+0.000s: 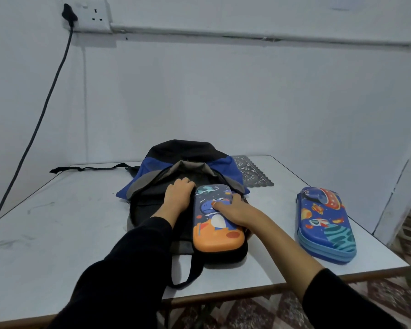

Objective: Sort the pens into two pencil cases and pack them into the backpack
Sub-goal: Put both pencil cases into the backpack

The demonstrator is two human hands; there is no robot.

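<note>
The left hand (179, 195) is gripping the rim of a black-and-blue fabric backpack (183, 149) on the white counter (69, 210), holding its mouth open. The right hand (234, 210) is clasping a hard orange-and-navy dinosaur pencil case (215, 235) lying on the backpack; a wide mouth should ease sliding it in.

two pencil cases (217, 236) (325, 222), one backpack (150, 168) (two hands (178, 194) (234, 210))

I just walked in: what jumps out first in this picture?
The orange and blue dinosaur pencil case at the centre stands out, gripped by the right hand at the mouth of the black and blue fabric backpack, which the left hand holds open. A second, blue rocket-print pencil case lies apart on the white table, to the right.
</note>
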